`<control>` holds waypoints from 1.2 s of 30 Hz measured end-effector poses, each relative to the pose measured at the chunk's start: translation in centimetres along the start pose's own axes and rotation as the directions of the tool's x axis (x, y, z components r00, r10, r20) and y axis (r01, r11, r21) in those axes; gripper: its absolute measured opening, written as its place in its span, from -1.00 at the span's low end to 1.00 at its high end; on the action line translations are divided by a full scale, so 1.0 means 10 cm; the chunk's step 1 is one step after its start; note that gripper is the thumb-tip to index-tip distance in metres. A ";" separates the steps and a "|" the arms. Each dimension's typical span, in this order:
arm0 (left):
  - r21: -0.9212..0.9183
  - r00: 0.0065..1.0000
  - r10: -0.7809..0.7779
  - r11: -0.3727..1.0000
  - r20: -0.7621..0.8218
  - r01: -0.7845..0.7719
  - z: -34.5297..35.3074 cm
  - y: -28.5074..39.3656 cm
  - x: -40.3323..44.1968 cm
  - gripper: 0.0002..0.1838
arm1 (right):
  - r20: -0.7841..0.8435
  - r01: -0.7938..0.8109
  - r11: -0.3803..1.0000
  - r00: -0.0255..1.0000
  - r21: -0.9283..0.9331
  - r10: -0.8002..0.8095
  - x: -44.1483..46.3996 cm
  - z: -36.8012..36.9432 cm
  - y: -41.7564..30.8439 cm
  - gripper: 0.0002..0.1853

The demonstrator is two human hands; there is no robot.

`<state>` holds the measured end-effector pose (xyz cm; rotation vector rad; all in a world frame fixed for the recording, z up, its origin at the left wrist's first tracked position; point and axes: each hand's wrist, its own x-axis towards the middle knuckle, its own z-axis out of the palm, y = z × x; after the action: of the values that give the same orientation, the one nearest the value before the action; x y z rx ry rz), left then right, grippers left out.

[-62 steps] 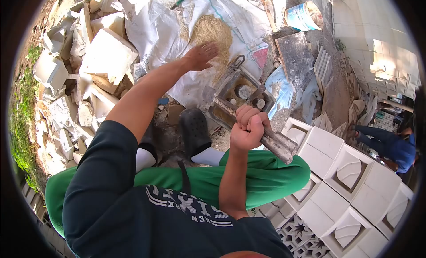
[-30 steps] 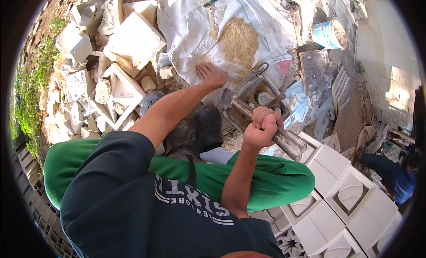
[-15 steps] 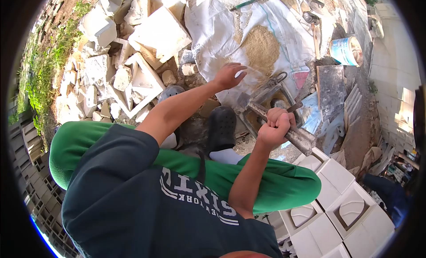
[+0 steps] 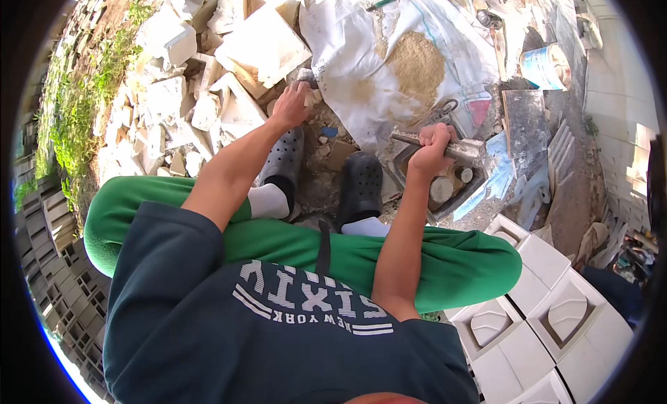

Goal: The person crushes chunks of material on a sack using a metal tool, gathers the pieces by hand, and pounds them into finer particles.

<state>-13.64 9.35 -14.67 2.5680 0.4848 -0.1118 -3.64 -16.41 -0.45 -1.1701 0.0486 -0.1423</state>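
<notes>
My left hand (image 4: 292, 106) reaches to the edge of the rubble, its fingers curled at a small grey piece (image 4: 306, 75); whether it grips anything is hidden. My right hand (image 4: 433, 148) is closed around a mortar-stained metal bar (image 4: 464, 151), above a metal mould (image 4: 432, 208). Round pale shapes (image 4: 441, 189) show inside the mould below that hand. A metal loop (image 4: 449, 106) sticks up at the mould's far side. Beyond it, a pile of sand-coloured powder (image 4: 415, 67) lies on a white sack sheet (image 4: 340, 53).
Broken white blocks (image 4: 262, 48) are heaped at the left. Patterned white blocks (image 4: 556, 314) stand at the lower right. A blue-and-white bucket (image 4: 545, 67) and a dark board (image 4: 524, 123) lie at the right. My dark clogs (image 4: 360, 185) are between my hands.
My left hand has moved from over the sheet leftward to the rubble's edge. My right hand, still around the bar, has moved up and the bar has turned closer to level across the mould.
</notes>
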 end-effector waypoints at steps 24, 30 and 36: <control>-0.070 0.992 0.127 0.989 -0.026 -0.128 0.38 0.89 0.64 -0.35 | 0.067 0.088 0.996 0.994 -0.007 -0.087 -0.10 -0.21 -0.15 -0.88; 0.247 0.984 0.174 0.952 0.045 -0.179 0.59 0.65 0.39 -0.29 | -0.054 0.009 0.995 0.999 0.103 -0.004 -0.05 -0.15 -0.17 -0.77; 0.047 0.954 0.274 0.962 -0.121 -0.270 0.73 0.74 0.62 -0.38 | 0.066 -0.045 0.999 0.997 0.024 0.043 -0.01 -0.01 -0.13 -0.69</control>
<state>-5.05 1.73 -18.50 2.6540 0.1712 0.1431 -3.82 -17.02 0.70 -1.1468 0.0142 -0.0654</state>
